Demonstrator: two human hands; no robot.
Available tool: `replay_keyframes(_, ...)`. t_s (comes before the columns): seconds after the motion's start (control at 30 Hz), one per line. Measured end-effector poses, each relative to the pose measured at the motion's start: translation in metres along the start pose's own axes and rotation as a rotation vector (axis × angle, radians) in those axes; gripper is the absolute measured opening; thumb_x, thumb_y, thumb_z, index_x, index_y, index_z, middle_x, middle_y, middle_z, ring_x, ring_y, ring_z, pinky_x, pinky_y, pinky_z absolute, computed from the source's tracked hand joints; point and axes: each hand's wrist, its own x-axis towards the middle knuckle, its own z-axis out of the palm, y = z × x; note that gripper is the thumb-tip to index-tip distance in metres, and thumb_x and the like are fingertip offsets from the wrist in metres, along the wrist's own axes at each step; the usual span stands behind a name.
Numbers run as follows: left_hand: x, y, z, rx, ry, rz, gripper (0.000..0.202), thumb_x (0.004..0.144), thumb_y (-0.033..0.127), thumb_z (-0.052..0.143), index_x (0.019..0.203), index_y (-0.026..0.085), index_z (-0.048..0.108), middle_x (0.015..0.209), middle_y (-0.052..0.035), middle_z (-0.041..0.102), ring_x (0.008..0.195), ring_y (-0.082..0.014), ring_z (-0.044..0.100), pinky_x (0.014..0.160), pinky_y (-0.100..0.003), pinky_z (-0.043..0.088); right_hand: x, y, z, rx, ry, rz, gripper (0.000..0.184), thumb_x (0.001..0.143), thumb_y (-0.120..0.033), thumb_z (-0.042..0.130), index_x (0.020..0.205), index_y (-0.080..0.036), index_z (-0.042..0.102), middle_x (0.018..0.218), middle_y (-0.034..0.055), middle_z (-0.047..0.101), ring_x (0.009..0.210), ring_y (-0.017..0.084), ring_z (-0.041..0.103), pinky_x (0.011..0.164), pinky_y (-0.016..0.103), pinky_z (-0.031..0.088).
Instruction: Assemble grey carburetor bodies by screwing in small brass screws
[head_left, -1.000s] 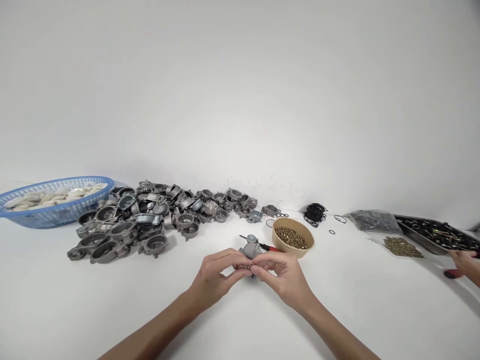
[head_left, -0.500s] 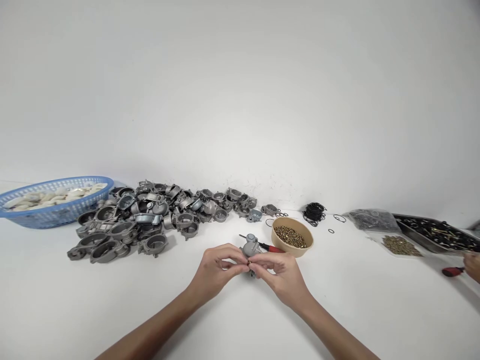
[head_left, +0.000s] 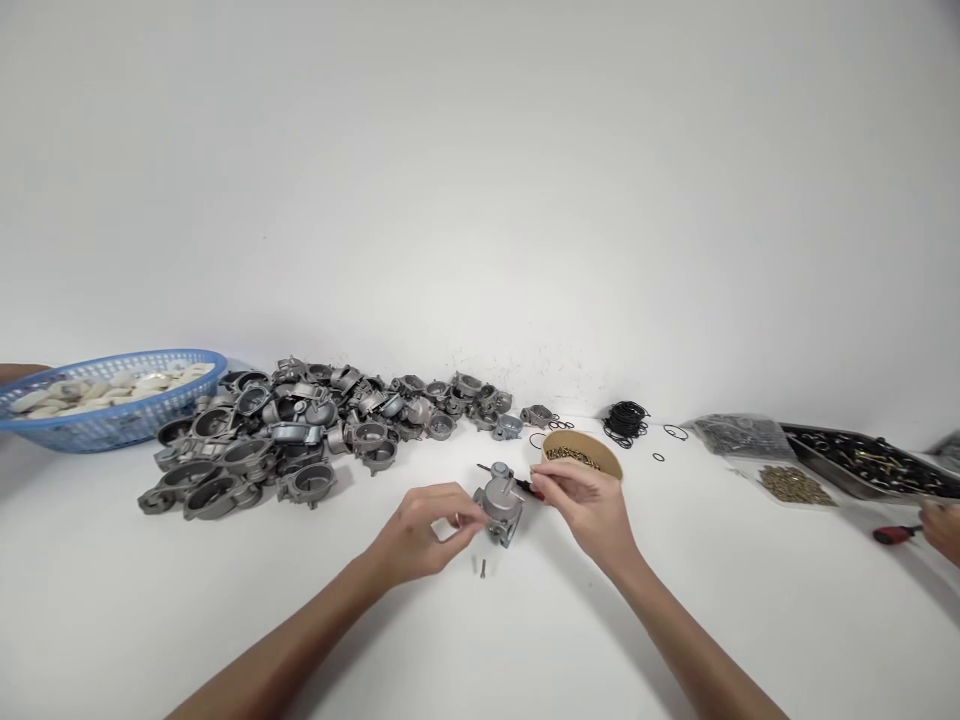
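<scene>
My left hand (head_left: 420,530) pinches the side of a small grey metal casting (head_left: 501,503) that stands on the white table (head_left: 480,620). My right hand (head_left: 589,505) is just right of it, fingers closing round the red handle of a small screwdriver (head_left: 529,488) that lies behind the casting. A single small screw (head_left: 482,568) lies loose on the table in front of the casting. A tan bowl (head_left: 583,452) of brass screws stands right behind my right hand.
A heap of grey castings (head_left: 300,440) fills the left middle. A blue basket (head_left: 105,398) of white pieces stands far left. Black O-rings (head_left: 628,420), bags of small parts (head_left: 739,437) and a metal tray (head_left: 862,462) lie to the right. Another person's hand (head_left: 943,525) holds a red-handled tool (head_left: 896,533).
My hands have parted. The right hand left the casting and moved back to the screwdriver by the bowl. A screw now lies on the table. The left hand still holds the casting.
</scene>
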Motion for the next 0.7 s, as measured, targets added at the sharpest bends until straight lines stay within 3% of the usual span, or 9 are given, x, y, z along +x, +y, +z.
replay_keyframes(0.1, -0.004, 0.001, -0.008, 0.066, -0.342, 0.026, 0.025, 0.082, 0.044, 0.074, 0.095, 0.023, 0.079, 0.078, -0.005, 0.073, 0.061, -0.0148, 0.064, 0.06, -0.026, 0.053, 0.005, 0.009, -0.009, -0.142, 0.011, -0.017, 0.019, 0.086, -0.039, 0.071, 0.089, -0.023, 0.079, 0.09, 0.0082, 0.076, 0.077, 0.023, 0.072, 0.066, 0.033, 0.062)
replay_keyframes(0.2, -0.008, -0.005, -0.005, 0.11, -0.511, -0.039, 0.037, 0.072, 0.049, 0.082, 0.1, 0.024, 0.079, 0.092, -0.0051, 0.073, 0.059, -0.0136, 0.065, 0.062, -0.026, 0.052, 0.006, 0.017, -0.014, -0.194, 0.0, 0.05, 0.02, 0.082, -0.041, 0.074, 0.085, -0.022, 0.077, 0.081, 0.0058, 0.076, 0.072, 0.023, 0.073, 0.068, 0.035, 0.063)
replay_keyframes(0.33, -0.011, -0.014, 0.0, 0.147, -0.51, -0.127, 0.026, 0.078, 0.044, 0.077, 0.096, 0.025, 0.08, 0.097, -0.0044, 0.072, 0.064, -0.0147, 0.066, 0.066, -0.026, 0.051, 0.006, 0.024, -0.014, -0.181, -0.069, 0.099, 0.024, 0.081, -0.046, 0.074, 0.078, -0.023, 0.076, 0.075, 0.0048, 0.077, 0.071, 0.025, 0.075, 0.066, 0.036, 0.063)
replay_keyframes(0.5, -0.009, -0.017, -0.006, 0.159, -0.512, -0.178, 0.017, 0.075, 0.036, 0.08, 0.089, 0.027, 0.081, 0.091, -0.0024, 0.072, 0.072, -0.017, 0.067, 0.073, -0.027, 0.051, 0.005, 0.024, -0.01, -0.23, -0.119, 0.011, 0.02, 0.083, -0.044, 0.074, 0.08, -0.024, 0.078, 0.081, 0.0057, 0.078, 0.071, 0.025, 0.074, 0.065, 0.036, 0.062)
replay_keyframes(0.7, -0.008, -0.016, -0.003, 0.149, -0.517, -0.192, 0.007, 0.079, 0.027, 0.074, 0.08, 0.027, 0.081, 0.084, -0.0028, 0.072, 0.076, -0.0188, 0.067, 0.067, -0.025, 0.05, 0.001, 0.027, -0.001, -0.145, -0.157, 0.046, 0.015, 0.082, -0.038, 0.073, 0.081, -0.023, 0.075, 0.077, 0.0029, 0.078, 0.07, 0.023, 0.075, 0.069, 0.035, 0.063)
